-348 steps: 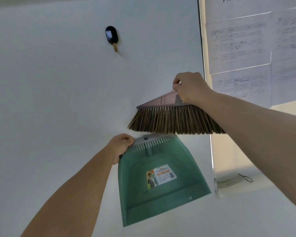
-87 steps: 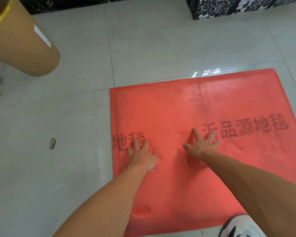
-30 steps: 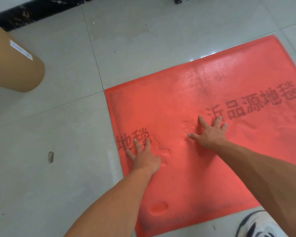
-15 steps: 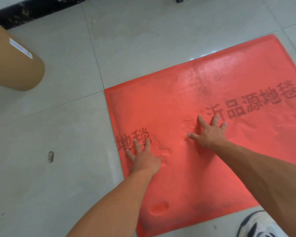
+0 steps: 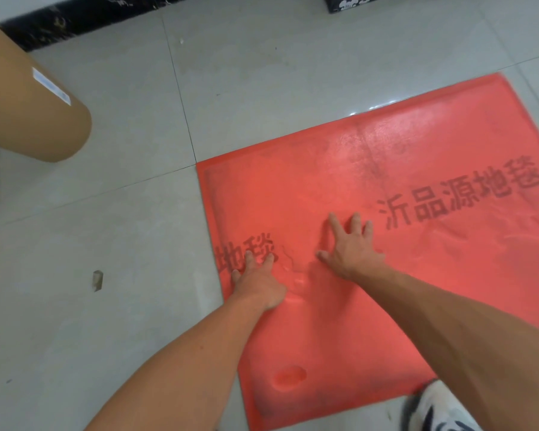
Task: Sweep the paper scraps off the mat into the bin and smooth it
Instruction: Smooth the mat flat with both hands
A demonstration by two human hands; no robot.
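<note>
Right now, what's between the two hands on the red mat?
Only wrinkled red floor mat lies between the left hand and right hand, per the head view.

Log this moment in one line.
phase: smoothing | left hand: flat on red mat | right hand: flat on red mat

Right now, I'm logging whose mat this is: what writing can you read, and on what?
"沂品源地毯": dark print on the red mat, right half.
"地毯": same mat, near its left edge, partly under the left hand.
Too blurred to read: the white sticker on the brown roll.
</note>
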